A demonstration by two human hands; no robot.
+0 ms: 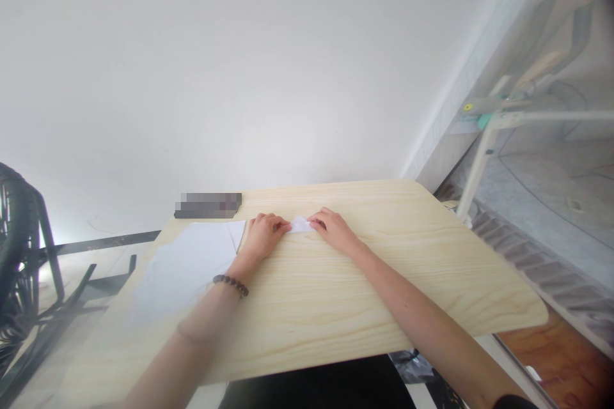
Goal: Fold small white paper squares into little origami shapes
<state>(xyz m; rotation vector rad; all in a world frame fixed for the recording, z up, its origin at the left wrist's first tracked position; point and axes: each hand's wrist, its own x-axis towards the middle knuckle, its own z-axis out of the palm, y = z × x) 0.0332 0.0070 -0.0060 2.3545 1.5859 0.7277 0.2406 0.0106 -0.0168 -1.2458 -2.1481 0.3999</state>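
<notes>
A small folded piece of white paper (300, 225) lies on the light wooden table (384, 268), near its far edge. My left hand (265, 234) is curled with its fingertips pinching the paper's left end. A bead bracelet sits on that wrist. My right hand (330, 229) pinches the paper's right end, fingers bent down onto it. Both hands rest on the tabletop.
A stack of white paper sheets (192, 259) lies on the table left of my left hand. A blurred dark flat object (208, 204) sits at the far left edge. A black metal frame (29, 255) stands at left, a white stand (484, 153) at right.
</notes>
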